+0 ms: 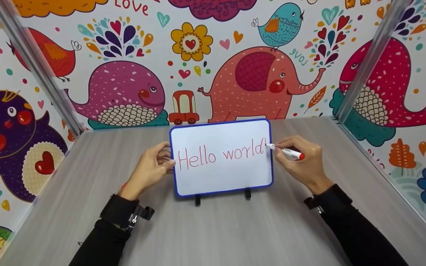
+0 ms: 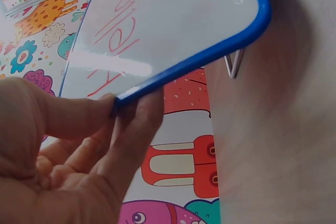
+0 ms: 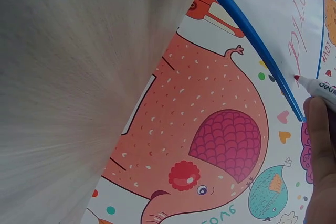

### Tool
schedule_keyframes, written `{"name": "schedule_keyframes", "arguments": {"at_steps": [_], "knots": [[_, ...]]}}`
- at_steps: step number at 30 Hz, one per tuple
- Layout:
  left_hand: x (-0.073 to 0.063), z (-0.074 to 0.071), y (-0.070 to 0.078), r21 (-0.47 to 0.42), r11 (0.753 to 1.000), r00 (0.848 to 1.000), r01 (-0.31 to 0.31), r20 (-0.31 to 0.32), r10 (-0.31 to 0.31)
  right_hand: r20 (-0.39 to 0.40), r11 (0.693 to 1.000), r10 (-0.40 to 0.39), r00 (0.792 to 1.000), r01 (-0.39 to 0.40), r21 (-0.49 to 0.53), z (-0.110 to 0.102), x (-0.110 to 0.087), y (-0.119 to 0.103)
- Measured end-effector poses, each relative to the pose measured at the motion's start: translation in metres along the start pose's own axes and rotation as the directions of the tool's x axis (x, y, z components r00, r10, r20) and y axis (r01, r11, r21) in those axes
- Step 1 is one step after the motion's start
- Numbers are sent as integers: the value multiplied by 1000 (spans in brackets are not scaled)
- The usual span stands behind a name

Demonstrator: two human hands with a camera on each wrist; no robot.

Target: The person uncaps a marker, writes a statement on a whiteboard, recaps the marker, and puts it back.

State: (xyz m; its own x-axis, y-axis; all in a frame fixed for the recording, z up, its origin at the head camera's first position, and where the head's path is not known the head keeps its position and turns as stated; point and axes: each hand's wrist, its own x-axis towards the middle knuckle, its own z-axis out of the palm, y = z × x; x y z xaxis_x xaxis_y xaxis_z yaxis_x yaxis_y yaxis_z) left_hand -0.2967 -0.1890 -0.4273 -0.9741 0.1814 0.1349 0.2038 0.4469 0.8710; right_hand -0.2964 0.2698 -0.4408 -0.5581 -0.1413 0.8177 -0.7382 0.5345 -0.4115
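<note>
A small whiteboard [image 1: 220, 175] with a blue frame leans on a stand with two black feet [image 1: 248, 193]. Red handwriting across it reads "Hello world", with a further upright stroke after the d. My left hand [image 1: 154, 166] pinches the board's left edge, thumb at the front and fingers behind, as the left wrist view shows at the blue frame [image 2: 189, 71]. Between the fingers and thumb of my right hand [image 1: 303, 159] is a white marker [image 1: 288, 152] with a red end. Its red tip [image 3: 297, 77] is right at the writing surface, beside the right edge.
The board stands on a grey wood-grain table [image 1: 213, 232]. Behind it rises a wall printed with cartoon animals, including an elephant [image 1: 250, 96] and a purple whale [image 1: 124, 88]. Metal posts stand at the back left [image 1: 39, 66] and back right corners.
</note>
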Motion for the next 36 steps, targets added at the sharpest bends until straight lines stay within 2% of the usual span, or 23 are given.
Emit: {"name": "schedule_keyframes", "arguments": {"at_steps": [10,17,36], "knots": [[-1,-1,3,-25,1000,1000,-5,10,5,22,1000,-19,1000,18,23,-1,-1,1],[-1,-1,2,-54,998,1000,-17,18,18,35,1000,-1,999,1,25,-1,-3,3],[0,1,2,-6,1000,1000,11,-9,-11,-5,998,-12,1000,12,55,-5,0,-3]]}}
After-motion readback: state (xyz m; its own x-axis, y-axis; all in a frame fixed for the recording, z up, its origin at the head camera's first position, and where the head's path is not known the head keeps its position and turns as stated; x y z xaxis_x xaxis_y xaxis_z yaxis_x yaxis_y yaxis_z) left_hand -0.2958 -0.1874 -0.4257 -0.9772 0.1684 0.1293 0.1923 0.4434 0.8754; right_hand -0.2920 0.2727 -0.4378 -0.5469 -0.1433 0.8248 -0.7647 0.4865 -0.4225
